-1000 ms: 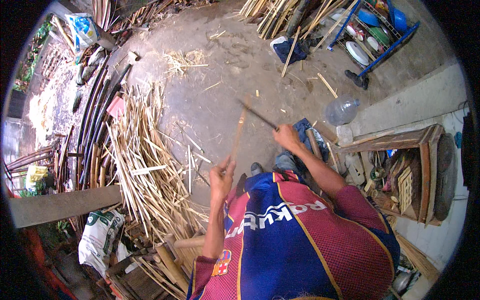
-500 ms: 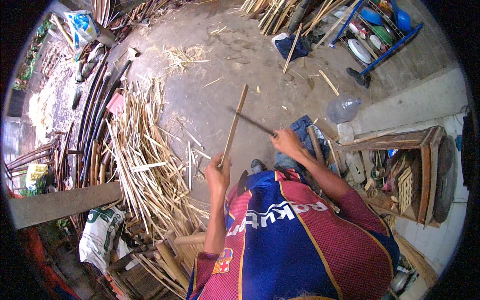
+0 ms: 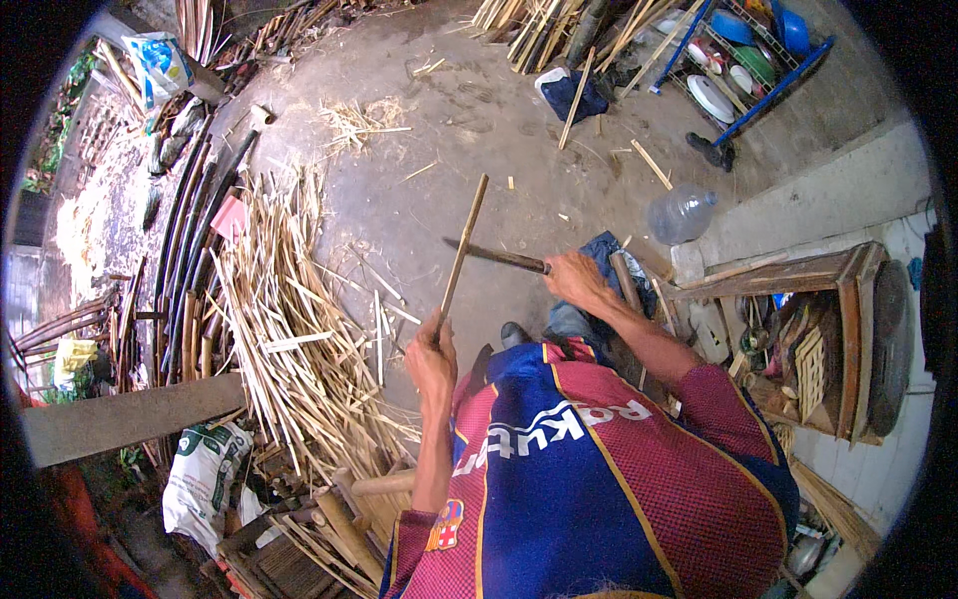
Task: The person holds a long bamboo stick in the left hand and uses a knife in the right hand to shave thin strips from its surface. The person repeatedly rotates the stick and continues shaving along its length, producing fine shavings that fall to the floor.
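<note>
My left hand (image 3: 432, 357) is closed around the lower end of a thin bamboo strip (image 3: 465, 243), which slants up and away over the floor. In my right hand (image 3: 576, 279) is the handle of a long dark knife (image 3: 504, 258). The blade points left and meets or crosses the strip around its middle; whether it touches I cannot tell. A large heap of split bamboo strips (image 3: 289, 309) lies on the floor to the left of my left hand.
Dark curved poles (image 3: 185, 240) lie beyond the heap. To the right stand a wooden cabinet (image 3: 848, 339) and a clear plastic jug (image 3: 683, 214). A blue dish rack (image 3: 773, 92) is at the far right. A beam (image 3: 130, 414) juts in from the left.
The knife blade has turned from slanting up to nearly level, its broad side now showing more. The strip's top has dipped slightly, and my left hand has moved a little nearer to me.
</note>
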The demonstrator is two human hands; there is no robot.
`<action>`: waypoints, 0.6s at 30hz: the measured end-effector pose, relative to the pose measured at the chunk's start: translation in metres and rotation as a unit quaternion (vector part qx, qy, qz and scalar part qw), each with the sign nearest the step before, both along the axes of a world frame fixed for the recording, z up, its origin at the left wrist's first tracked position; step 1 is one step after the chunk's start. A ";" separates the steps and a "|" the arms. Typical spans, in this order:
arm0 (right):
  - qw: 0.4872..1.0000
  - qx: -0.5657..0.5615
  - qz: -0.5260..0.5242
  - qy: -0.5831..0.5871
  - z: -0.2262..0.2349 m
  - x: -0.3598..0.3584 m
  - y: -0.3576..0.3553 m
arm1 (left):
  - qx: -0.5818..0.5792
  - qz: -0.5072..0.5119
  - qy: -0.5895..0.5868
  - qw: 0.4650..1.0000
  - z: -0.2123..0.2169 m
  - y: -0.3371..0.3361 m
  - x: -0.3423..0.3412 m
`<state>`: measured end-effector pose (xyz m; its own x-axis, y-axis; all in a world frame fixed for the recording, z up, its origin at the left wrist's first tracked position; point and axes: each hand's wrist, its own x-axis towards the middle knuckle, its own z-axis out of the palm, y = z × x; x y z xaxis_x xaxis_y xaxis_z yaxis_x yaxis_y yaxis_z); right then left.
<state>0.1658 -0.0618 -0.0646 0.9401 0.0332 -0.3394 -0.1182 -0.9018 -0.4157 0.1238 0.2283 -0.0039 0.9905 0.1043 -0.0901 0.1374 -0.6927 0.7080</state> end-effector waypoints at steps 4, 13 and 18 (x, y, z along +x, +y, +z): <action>0.975 0.023 -0.184 -0.125 -0.091 0.007 -0.017 | -0.009 -0.021 -0.015 1.000 0.009 -0.005 0.004; 0.975 0.107 -0.190 -0.034 -0.056 -0.004 0.008 | -0.212 -0.043 0.114 0.970 -0.016 -0.003 0.004; 0.991 0.088 0.041 -0.096 -0.013 -0.028 0.023 | -0.291 -0.018 0.198 0.936 -0.017 -0.003 0.012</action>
<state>0.1381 -0.0388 -0.0779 0.9784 0.1551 -0.1369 0.0491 -0.8170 -0.5745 0.1360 0.2258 -0.0207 0.8695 -0.1092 -0.4817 0.4527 -0.2138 0.8657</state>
